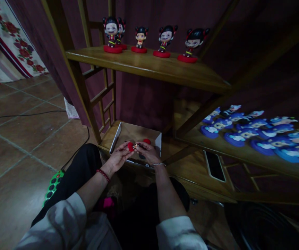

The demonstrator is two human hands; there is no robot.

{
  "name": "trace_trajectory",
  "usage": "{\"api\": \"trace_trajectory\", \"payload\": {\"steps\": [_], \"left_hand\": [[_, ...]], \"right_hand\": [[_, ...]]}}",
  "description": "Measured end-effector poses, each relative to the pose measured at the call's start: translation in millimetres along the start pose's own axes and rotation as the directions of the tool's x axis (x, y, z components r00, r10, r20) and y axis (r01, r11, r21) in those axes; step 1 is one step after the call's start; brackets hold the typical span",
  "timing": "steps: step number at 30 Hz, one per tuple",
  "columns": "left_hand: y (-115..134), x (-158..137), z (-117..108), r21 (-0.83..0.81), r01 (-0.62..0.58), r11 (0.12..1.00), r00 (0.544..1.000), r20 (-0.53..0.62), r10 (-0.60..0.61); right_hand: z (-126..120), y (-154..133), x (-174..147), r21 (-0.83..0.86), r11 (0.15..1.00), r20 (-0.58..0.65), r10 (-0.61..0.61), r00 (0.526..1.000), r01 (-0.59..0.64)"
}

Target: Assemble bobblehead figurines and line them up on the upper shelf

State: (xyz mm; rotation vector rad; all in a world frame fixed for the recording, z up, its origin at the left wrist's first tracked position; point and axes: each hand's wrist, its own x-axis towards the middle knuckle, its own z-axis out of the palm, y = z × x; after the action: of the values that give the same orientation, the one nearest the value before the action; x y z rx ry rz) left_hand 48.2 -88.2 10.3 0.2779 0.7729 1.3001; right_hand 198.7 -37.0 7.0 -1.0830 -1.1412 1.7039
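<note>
Over an open cardboard box (140,129) on the low shelf, both hands hold a small black-haired figurine (136,146) on its side. My left hand (119,155) is closed around its round red base (130,147). The fingers of my right hand (149,153) pinch the figurine at the head end, partly hiding it. Just behind my right hand, another red round piece (147,141) shows inside the box. A dark object lies lower in the box, too covered by my hand to make out.
Several similar figurines on red bases (139,49) stand on the upper shelf (139,64). Rows of blue figurines (236,137) fill a shelf at right. A phone (215,166) lies on the lower shelf. A green object (53,185) with dark round spots is on the floor at left.
</note>
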Motion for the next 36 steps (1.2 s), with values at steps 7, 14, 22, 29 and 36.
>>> {"api": "trace_trajectory", "payload": {"steps": [7,14,22,29,36], "left_hand": [[0.7,-2.9,4.9,0.014,0.004,1.000,0.999,-0.032,-0.003],[-1.4,-3.1,5.3,0.032,-0.002,0.999,0.999,-0.040,0.003],[-0.8,-2.3,5.5,0.075,-0.001,0.997,0.998,-0.064,0.006],[-2.6,-1.0,4.1,0.101,-0.001,0.995,0.996,-0.087,0.010],[-1.3,-1.3,2.9,0.126,-0.001,0.992,0.997,-0.082,0.011]], "right_hand": [[0.0,1.0,-0.2,-0.035,0.999,0.019,-0.033,0.999,0.033],[-2.5,4.5,1.0,-0.082,0.995,0.016,-0.057,0.998,0.059],[-0.5,2.2,-0.3,-0.105,0.991,0.025,-0.079,0.997,0.081],[0.6,1.6,0.5,-0.136,0.987,0.041,-0.078,0.996,0.083],[1.3,3.3,2.8,-0.164,0.981,0.063,-0.099,0.993,0.108]]}}
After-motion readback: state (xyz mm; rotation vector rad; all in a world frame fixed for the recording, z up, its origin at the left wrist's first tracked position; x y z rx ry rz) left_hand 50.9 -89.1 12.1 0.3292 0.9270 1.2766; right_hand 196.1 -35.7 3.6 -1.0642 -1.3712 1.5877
